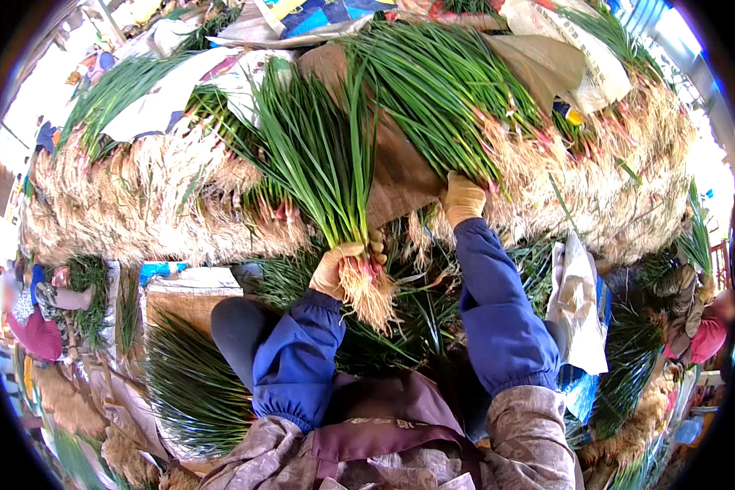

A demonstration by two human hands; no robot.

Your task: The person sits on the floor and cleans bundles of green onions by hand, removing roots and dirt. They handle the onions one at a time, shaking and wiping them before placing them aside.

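My left hand [337,269], in a tan glove, is closed around a bunch of green onions [327,153] just above its pale roots, leaves pointing away from me. My right hand [463,197], gloved alike, reaches to the root end of a large pile of green onions [441,92]; its fingers are partly hidden, so I cannot tell whether it grips any. A brown sheet [401,177] lies between the held bunch and this pile. More green onions with long pale roots [153,190] are stacked at the left.
Loose green leaves [404,331] lie below my hands. Another bunch [196,386] rests beside my left knee. White sacking [579,300] hangs at the right. Other people sit at the far left [37,331] and far right [707,337], near more onions.
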